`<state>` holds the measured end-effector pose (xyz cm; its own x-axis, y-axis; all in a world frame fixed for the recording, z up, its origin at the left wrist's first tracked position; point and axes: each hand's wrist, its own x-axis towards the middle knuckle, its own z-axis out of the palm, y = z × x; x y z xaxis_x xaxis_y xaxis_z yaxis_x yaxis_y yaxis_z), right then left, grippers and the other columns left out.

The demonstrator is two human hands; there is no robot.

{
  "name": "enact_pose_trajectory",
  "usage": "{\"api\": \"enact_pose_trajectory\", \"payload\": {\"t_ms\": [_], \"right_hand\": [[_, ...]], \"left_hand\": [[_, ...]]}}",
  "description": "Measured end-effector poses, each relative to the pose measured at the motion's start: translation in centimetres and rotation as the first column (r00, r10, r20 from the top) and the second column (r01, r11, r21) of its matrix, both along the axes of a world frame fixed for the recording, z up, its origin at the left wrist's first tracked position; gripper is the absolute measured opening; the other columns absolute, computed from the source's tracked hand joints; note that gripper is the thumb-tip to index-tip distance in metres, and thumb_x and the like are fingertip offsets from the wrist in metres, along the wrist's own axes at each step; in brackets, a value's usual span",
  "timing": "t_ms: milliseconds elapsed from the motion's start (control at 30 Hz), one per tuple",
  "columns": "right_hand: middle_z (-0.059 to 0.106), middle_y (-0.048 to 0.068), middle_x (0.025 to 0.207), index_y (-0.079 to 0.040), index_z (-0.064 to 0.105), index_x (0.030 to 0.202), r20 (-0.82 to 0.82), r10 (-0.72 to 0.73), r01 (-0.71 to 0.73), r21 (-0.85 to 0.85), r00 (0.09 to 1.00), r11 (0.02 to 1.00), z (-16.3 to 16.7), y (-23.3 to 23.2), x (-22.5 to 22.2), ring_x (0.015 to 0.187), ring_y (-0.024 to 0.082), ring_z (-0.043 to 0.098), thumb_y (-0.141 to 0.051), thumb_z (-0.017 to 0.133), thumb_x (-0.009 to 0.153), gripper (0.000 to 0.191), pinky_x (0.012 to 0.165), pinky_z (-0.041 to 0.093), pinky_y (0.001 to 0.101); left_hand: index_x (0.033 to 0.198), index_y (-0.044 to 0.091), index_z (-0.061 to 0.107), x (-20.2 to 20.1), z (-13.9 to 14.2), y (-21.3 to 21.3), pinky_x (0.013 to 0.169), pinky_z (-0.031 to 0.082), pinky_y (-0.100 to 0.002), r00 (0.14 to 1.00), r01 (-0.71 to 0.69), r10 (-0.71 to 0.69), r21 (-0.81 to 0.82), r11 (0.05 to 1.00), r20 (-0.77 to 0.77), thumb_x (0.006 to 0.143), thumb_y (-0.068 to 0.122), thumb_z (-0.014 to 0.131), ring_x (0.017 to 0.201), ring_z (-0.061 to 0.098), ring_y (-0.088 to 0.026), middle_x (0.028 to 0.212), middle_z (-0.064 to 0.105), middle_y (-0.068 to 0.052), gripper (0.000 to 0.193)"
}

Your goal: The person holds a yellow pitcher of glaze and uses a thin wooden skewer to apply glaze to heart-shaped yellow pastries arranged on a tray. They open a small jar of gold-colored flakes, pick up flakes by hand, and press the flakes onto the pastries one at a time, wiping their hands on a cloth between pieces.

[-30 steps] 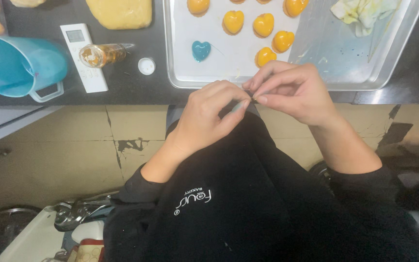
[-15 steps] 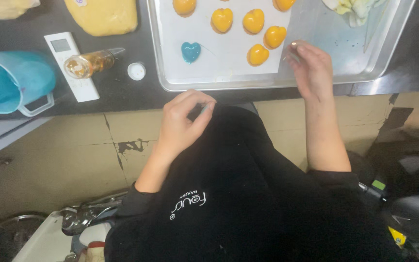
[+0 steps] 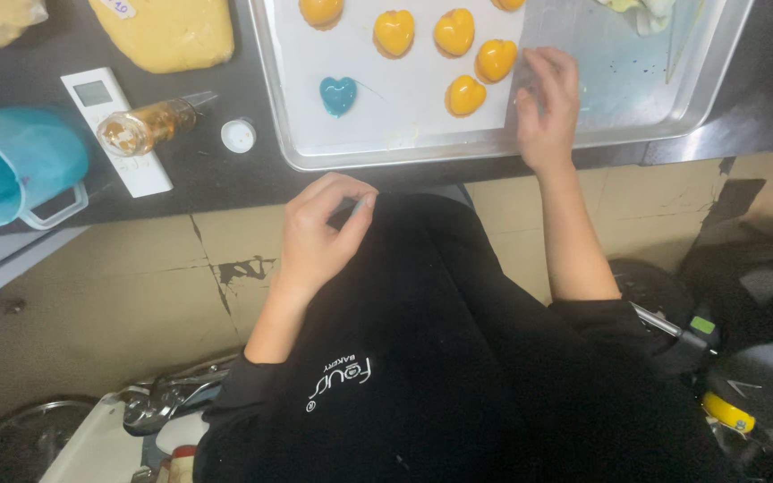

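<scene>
Dark worktop (image 3: 225,183) over cracked beige floor tiles (image 3: 136,286). Our right hand (image 3: 543,107), flat and empty, has slid further onto the steel baking tray (image 3: 386,154) vs. prev.; left hand (image 3: 319,228) stays loosely curled, empty.

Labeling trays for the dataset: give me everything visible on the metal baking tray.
The metal baking tray is a shallow, silver, rectangular sheet pan with a raised rolled rim, lying flat on the dark counter; its top runs out of view. A white liner sheet covers its left part, and the bare right part looks smeared. On the liner sit glossy yellow hearts and one teal heart. A crumpled cloth lies at the far right. The right hand rests on it at the liner's edge.
</scene>
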<state>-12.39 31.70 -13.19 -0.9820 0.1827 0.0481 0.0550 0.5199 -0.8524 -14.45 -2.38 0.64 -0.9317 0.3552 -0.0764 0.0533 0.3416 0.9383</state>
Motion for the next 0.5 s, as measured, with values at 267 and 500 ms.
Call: {"api": "enact_pose_trajectory", "payload": {"t_ms": [267, 500], "right_hand": [[0.046, 0.02, 0.147, -0.006, 0.06, 0.144, -0.024, 0.081, -0.068, 0.342, 0.996, 0.937, 0.75, -1.03, -0.26, 0.132, 0.04, 0.057, -0.002, 0.064, 0.095, 0.05, 0.111, 0.053, 0.0451], [0.046, 0.021, 0.147, -0.008, 0.059, 0.146, 0.034, 0.085, -0.092, 0.374, 0.996, 0.923, 0.63, -1.09, -0.37, 0.131, 0.041, 0.057, -0.003, 0.064, 0.095, 0.051, 0.106, 0.055, 0.0442]], "left_hand": [[0.096, 0.001, 0.07, 0.02, -0.27, -0.1, 0.082, 0.056, -0.032, 1.0, -0.001, 0.001, -0.018, 1.0, -0.012, 0.09, 0.002, 0.072, 0.091, 0.073, -0.025, 0.095, 0.072, -0.01, 0.006], [0.096, 0.002, 0.07, -0.14, -0.26, -0.1, 0.081, 0.056, -0.033, 1.0, 0.006, -0.007, -0.028, 1.0, -0.025, 0.09, 0.002, 0.072, 0.09, 0.072, -0.025, 0.094, 0.072, -0.01, 0.006]]}}
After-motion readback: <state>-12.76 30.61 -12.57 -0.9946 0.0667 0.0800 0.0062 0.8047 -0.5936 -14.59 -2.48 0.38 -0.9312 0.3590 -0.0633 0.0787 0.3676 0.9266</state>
